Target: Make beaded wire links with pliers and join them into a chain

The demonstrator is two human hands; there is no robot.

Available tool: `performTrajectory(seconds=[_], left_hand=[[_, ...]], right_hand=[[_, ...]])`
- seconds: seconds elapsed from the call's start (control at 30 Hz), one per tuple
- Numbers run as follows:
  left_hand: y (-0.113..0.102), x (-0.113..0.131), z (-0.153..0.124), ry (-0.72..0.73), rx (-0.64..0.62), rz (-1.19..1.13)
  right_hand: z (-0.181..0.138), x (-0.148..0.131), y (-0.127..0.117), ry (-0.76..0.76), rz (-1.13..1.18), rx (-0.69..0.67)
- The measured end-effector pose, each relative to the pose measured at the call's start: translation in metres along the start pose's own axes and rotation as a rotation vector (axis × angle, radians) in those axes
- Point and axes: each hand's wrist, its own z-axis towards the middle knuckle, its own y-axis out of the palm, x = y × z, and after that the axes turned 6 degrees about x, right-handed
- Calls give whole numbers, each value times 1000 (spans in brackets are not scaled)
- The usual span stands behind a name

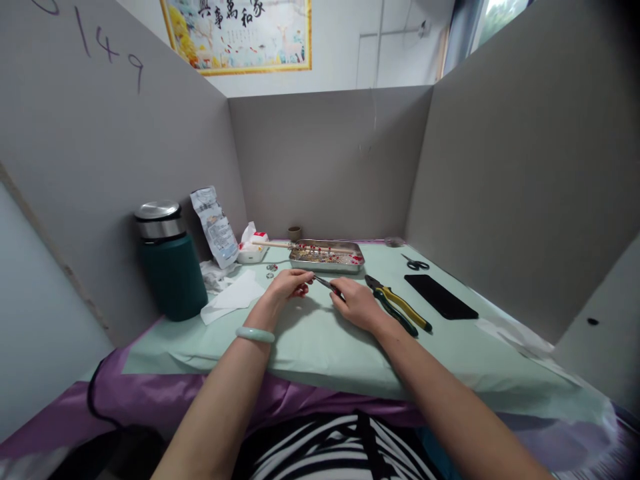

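In the head view my left hand (290,283) is raised a little over the table with thumb and forefinger pinched together. Whatever lies between those fingertips is too small to make out. My right hand (357,303) grips slim dark tweezers (324,283), whose tip points left and meets the fingertips of my left hand. Just beyond both hands lies a metal tray (327,269) with small red and gold beads. A thin wooden stick (273,245) strung with red beads rests across it. Several small rings (271,271) lie left of the tray, near my left hand.
Right of my right hand lie yellow-green pliers (400,308), a black phone (441,297) and scissors (417,264). On the left stand a green thermos (173,273) and a silver pouch (215,228), near white paper (234,297). Grey partitions (330,160) enclose the table.
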Motion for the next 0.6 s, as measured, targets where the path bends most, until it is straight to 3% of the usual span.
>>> performTrajectory(seconds=[0.27, 0.43, 0.6], left_hand=[[2, -2, 2, -39, -58, -269], [4, -3, 1, -68, -58, -288], [4, -3, 3, -92, -11, -284]], right_hand=[[4, -4, 11, 144, 258, 41], [5, -5, 11, 172, 315, 56], [9, -6, 5, 320, 519, 62]])
